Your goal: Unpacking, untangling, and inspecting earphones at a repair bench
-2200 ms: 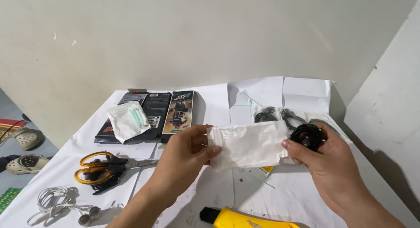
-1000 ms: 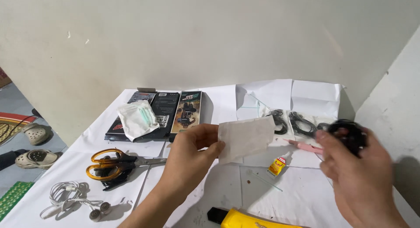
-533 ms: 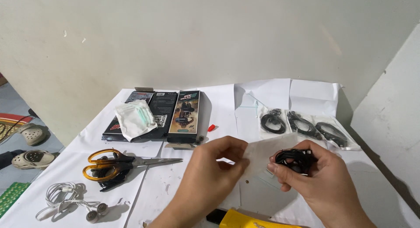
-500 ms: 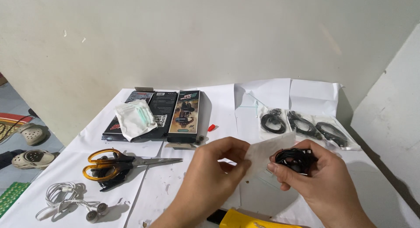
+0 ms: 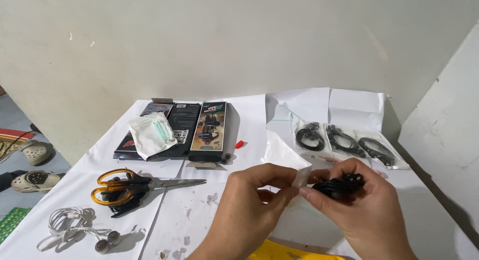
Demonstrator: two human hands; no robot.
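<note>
My left hand (image 5: 252, 202) pinches the edge of a small clear plastic bag (image 5: 302, 176) between thumb and fingers. My right hand (image 5: 361, 210) grips a coiled black cable (image 5: 339, 184) against the bag's other side and also touches the bag. Both hands hover low over the white paper-covered table (image 5: 199, 217), close to its front edge, with the fingertips almost meeting at the bag.
Orange-handled scissors (image 5: 129, 182) and white earphones (image 5: 75, 229) lie at the left. Dark product boxes (image 5: 197, 128) with a white pouch (image 5: 152, 134) sit behind. Three bagged black cables (image 5: 344, 143) lie at the back right. A yellow object (image 5: 292, 251) shows at the bottom edge.
The bag, held up flat and wide by my left hand earlier, has come down and is bunched small between both hands. My right hand brought the black cable to it.
</note>
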